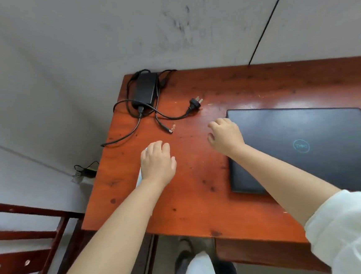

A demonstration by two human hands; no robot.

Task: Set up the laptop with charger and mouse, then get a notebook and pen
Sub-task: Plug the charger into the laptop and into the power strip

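Observation:
A closed black laptop (307, 145) lies on the right side of the red-brown wooden desk (191, 201). Its black charger brick (146, 88) sits at the desk's far left corner amid loose cable. The wall plug (195, 102) and the barrel tip (170, 130) both lie free on the wood. My left hand (157, 160) lies curled over a white object, apparently the mouse (139, 177), and only its edge shows. My right hand (225, 135) hovers with fingers apart at the laptop's far left corner, holding nothing. No notebook or pen is in view.
A grey wall runs right behind the desk, with a thin black cable (269, 19) down it. A red wooden chair (31, 237) stands to the left. On the floor by the wall lies a power strip (84, 173). A loop of charger cable hangs over the desk's left edge.

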